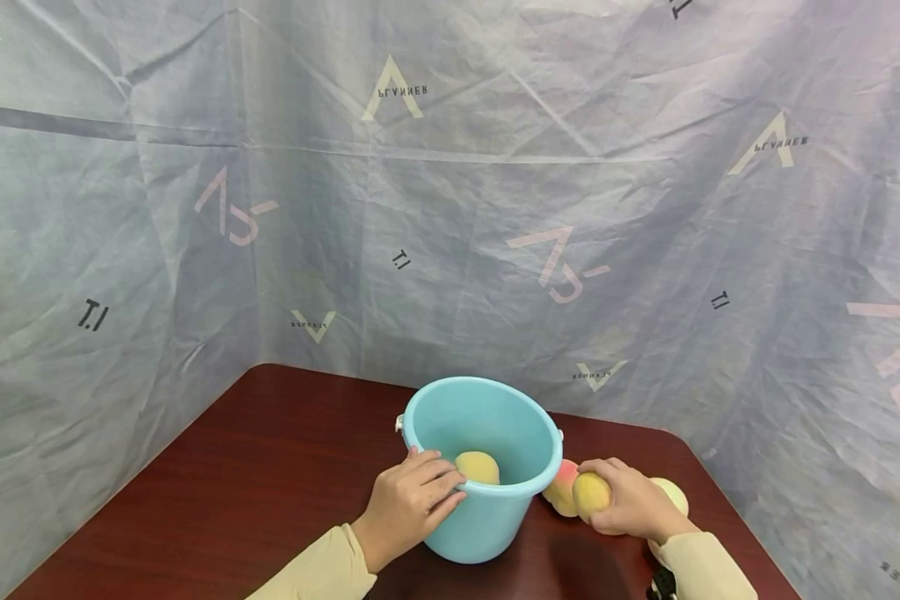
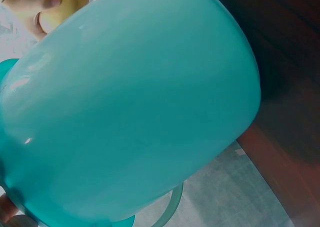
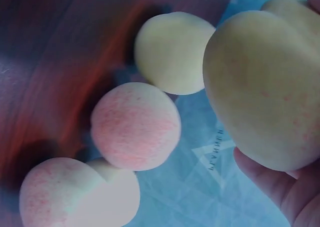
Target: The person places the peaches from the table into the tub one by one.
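Note:
A light-blue bucket (image 1: 468, 525) stands tilted on the table, and a pale yellow peach (image 1: 478, 467) shows inside it. My left hand (image 1: 408, 500) grips the near-left rim, fingers over the edge; the left wrist view is mostly filled by the bucket's side (image 2: 135, 97). To the right of the bucket, my right hand (image 1: 633, 504) holds a yellow peach (image 1: 592, 495) between thumb and fingers. That peach (image 3: 260, 92) looms large in the right wrist view, the thumb (image 3: 265, 179) under it. A pink-and-yellow peach (image 1: 561, 492) lies between it and the bucket.
More peaches lie by the right hand: a cream one (image 1: 672, 495), and in the right wrist view a pale one (image 3: 175, 53), a pink-blushed one (image 3: 136, 127) and others at the lower left. A grey printed cloth (image 1: 450, 208) hangs behind the dark red table (image 1: 285, 450).

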A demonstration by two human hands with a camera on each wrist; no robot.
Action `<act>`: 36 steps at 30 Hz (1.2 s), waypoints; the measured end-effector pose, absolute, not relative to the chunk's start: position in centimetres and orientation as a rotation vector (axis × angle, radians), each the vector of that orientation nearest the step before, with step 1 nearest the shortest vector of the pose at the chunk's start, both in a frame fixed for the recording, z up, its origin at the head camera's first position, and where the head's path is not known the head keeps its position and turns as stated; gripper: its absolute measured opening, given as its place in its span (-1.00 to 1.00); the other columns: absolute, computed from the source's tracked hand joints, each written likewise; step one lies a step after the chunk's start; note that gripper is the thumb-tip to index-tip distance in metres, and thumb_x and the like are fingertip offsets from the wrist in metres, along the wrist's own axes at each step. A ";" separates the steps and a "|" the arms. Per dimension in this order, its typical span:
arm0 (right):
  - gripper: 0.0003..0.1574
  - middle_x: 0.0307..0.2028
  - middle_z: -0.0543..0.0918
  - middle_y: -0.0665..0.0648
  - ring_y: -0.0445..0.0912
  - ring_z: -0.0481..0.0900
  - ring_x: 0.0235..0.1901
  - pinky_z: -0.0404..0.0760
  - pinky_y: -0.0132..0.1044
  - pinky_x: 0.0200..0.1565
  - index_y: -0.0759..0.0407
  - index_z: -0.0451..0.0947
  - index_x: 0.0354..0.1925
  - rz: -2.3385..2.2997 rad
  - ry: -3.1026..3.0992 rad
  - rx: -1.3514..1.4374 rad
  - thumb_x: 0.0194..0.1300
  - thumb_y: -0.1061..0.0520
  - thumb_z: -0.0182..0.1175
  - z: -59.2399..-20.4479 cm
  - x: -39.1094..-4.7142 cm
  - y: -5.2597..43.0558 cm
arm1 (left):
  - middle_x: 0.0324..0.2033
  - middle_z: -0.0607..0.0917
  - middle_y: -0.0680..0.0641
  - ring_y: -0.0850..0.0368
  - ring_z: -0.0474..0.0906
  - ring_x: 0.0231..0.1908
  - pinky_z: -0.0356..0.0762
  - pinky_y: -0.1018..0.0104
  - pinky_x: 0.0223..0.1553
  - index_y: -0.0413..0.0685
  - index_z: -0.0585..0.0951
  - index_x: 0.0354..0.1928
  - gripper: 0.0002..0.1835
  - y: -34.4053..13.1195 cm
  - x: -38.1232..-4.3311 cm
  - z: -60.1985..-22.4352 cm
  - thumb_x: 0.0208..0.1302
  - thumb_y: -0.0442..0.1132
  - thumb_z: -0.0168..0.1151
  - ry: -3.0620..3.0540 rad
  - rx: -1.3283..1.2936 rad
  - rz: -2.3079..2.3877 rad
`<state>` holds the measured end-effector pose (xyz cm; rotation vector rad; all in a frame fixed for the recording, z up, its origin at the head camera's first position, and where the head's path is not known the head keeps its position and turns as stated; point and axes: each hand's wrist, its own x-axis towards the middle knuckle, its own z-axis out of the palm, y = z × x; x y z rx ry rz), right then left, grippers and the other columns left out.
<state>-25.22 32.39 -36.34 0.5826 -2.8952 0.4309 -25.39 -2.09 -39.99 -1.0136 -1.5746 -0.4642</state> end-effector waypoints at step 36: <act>-0.34 -0.23 0.55 0.04 -0.22 0.41 -0.40 0.43 -0.34 -0.42 0.16 0.53 -0.01 0.529 -2.978 0.798 -0.21 0.16 0.36 -30.1 -25.9 31.8 | -0.36 0.70 0.11 0.16 0.64 -0.24 0.67 0.23 -0.18 0.04 0.72 -0.32 -0.66 -2.2 -25.5 -39.9 0.49 -0.04 0.02 -1.592 -1.024 -0.458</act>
